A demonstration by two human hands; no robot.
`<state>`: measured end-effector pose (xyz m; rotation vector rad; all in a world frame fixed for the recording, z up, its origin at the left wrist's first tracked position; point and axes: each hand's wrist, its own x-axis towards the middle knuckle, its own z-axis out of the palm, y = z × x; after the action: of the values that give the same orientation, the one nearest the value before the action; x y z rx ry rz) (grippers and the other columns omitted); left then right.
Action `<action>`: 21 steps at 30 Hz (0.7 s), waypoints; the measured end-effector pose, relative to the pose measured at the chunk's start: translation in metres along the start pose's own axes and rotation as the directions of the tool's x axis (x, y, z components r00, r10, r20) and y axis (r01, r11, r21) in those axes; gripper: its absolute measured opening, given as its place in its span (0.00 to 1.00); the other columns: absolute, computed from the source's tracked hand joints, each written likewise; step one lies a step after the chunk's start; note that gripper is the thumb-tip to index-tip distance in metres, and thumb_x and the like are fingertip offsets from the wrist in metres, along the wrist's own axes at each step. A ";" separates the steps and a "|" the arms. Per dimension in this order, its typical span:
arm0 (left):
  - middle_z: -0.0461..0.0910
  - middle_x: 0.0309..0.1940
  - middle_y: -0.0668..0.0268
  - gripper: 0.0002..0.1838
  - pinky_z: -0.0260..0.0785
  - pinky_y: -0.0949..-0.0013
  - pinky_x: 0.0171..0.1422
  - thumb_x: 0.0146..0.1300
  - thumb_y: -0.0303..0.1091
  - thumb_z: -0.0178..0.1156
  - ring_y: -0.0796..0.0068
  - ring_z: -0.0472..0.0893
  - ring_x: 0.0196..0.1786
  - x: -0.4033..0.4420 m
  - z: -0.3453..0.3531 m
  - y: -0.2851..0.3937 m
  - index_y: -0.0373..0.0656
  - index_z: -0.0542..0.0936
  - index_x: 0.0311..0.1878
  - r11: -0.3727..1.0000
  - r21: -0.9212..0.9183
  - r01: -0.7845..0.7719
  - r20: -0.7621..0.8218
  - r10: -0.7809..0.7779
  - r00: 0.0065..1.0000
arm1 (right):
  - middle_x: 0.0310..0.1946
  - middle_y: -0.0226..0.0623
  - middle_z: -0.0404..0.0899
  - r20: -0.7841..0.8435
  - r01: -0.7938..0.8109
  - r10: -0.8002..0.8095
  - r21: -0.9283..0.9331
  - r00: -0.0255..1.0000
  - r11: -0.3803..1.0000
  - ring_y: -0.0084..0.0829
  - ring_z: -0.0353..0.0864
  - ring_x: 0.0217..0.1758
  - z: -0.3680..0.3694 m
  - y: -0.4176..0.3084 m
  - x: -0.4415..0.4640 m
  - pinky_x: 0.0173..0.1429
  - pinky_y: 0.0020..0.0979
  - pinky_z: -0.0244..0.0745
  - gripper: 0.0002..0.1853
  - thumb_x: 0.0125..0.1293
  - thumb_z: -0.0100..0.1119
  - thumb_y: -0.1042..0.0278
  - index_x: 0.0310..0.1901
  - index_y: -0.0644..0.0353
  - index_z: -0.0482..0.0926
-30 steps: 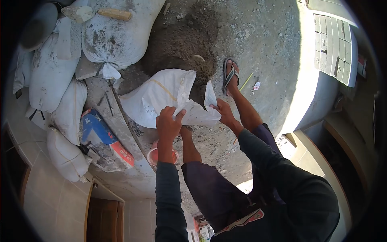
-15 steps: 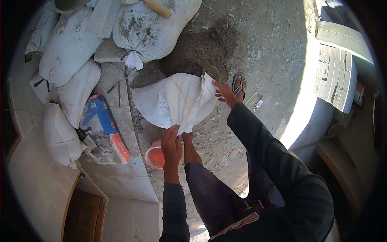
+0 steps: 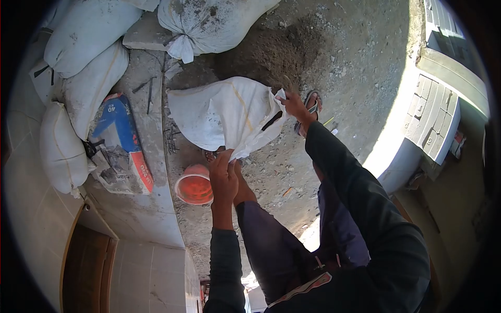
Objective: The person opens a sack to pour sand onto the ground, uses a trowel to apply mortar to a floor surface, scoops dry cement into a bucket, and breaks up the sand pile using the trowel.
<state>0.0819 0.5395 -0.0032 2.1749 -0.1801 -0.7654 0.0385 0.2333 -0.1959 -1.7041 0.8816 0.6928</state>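
A white woven sack (image 3: 209, 112) with a yellow stripe hangs spread between my two hands, above the dirt ground in front of my feet. My left hand (image 3: 224, 176) pinches the near corner of its mouth. The far corner of the mouth is gripped by my right hand (image 3: 295, 107), beside my sandalled foot. A dark gap shows at the mouth, so the sack is slightly parted there. What lies inside is hidden. Just left of my left hand, a red bucket (image 3: 194, 185) stands on the ground.
Beyond the sack lies a heap of dark soil (image 3: 287, 52), with a tied full sack (image 3: 209, 26) behind it. Several filled sacks (image 3: 99, 86) and a blue, white and red cement bag (image 3: 122, 138) rest on the ledge at left. Stacked pale blocks (image 3: 430, 117) stand at right.
The sack's mouth has parted, showing a dark gap. My right hand has shifted slightly right, and the view has moved so that more of the red bucket shows.
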 end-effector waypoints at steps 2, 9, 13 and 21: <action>0.80 0.45 0.56 0.15 0.68 0.59 0.53 0.58 0.19 0.55 0.53 0.78 0.48 0.007 -0.003 0.006 0.39 0.79 0.49 1.000 -0.002 0.010 -0.019 -0.010 1.000 | 0.40 0.31 0.80 -0.014 -0.116 0.117 0.031 0.993 0.993 0.31 0.76 0.46 -0.005 -0.008 -0.022 0.44 0.31 0.67 0.16 0.70 0.55 0.54 0.49 0.58 0.77; 0.81 0.43 0.57 0.14 0.69 0.59 0.55 0.59 0.18 0.54 0.55 0.80 0.49 0.036 0.008 0.020 0.40 0.78 0.49 0.976 -0.149 -0.157 -0.172 0.130 0.976 | 0.46 0.23 0.76 -0.028 -0.036 0.169 0.931 0.985 0.363 0.21 0.71 0.35 -0.002 0.058 -0.097 0.29 0.27 0.62 0.18 0.73 0.35 0.64 0.60 0.56 0.67; 0.81 0.39 0.56 0.10 0.68 0.68 0.52 0.67 0.22 0.50 0.63 0.79 0.44 0.044 0.000 0.055 0.39 0.76 0.48 0.899 -0.435 -0.056 -0.182 -0.027 0.983 | 0.44 0.25 0.77 0.062 -0.165 0.251 0.894 0.966 0.416 0.22 0.72 0.33 0.028 -0.034 -0.126 0.28 0.26 0.61 0.17 0.71 0.34 0.65 0.57 0.51 0.69; 0.72 0.29 0.67 0.08 0.62 0.74 0.41 0.70 0.26 0.43 0.79 0.68 0.34 0.046 -0.196 0.015 0.37 0.71 0.35 0.640 -0.751 -0.164 -0.482 -0.361 0.798 | 0.29 0.21 0.74 0.035 -0.144 0.179 0.753 0.983 0.643 0.14 0.64 0.24 0.110 -0.208 -0.237 0.26 0.21 0.55 0.13 0.74 0.45 0.55 0.40 0.54 0.76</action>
<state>0.2338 0.6402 0.0827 1.4675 0.5382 -0.0928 0.0750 0.4290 0.0725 -0.8836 1.1600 0.3107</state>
